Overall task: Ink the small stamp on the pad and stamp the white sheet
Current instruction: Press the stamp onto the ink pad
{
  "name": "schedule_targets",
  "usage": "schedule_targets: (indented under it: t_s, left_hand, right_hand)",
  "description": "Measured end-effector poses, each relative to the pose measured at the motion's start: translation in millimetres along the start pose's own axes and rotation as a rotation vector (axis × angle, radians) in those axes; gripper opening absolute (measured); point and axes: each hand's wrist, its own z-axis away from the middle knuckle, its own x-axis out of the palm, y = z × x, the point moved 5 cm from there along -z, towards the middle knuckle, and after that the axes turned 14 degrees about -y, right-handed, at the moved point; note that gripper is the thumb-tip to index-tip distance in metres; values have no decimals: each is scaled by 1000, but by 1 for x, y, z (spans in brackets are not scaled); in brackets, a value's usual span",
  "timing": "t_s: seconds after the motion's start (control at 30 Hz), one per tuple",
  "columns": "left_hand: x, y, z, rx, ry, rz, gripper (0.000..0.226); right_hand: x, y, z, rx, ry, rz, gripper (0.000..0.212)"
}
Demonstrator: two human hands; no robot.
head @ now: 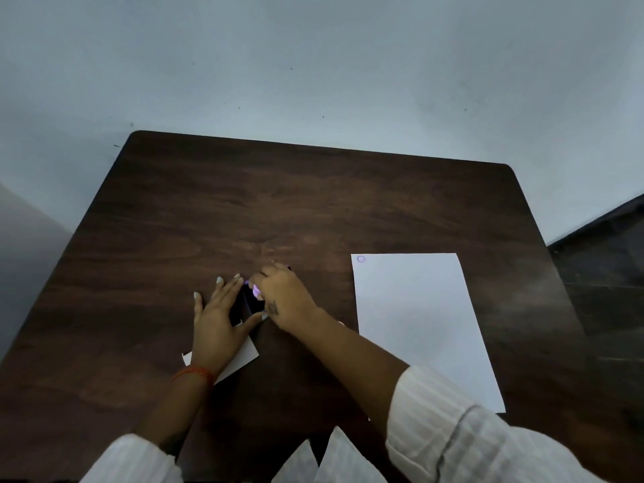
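Note:
A dark ink pad (251,303) lies near the table's middle, mostly hidden between my hands. My left hand (217,317) rests flat against its left side, fingers spread, steadying it. My right hand (284,298) is bunched over the pad's right part, fingers pinched around a small stamp (257,291) of which only a purple bit shows. The white sheet (421,325) lies to the right on the table, with one round purple stamp mark (361,259) in its top left corner.
A smaller white paper (240,360) sits under my left wrist. The dark wooden table (313,203) stands against a pale wall; its right edge drops to a dark floor (610,266).

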Motion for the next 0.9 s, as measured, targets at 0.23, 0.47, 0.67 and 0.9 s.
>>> schedule_targets:
  t_s: [0.23, 0.47, 0.67, 0.9]
  left_hand:
    - [0, -2, -1, 1, 1, 8, 69]
    - [1, -3, -2, -7, 5, 6, 73]
    - [1, -1, -1, -16, -26, -34, 71]
    - [-3, 8, -1, -36, -67, -85, 78]
  right_hand:
    - [2, 0, -1, 85, 46, 2, 34]
    - [1, 6, -8, -122, -28, 103, 16]
    - [-5, 7, -4, 14, 34, -196, 7]
    - [-15, 76, 56, 183, 253, -1511, 28]
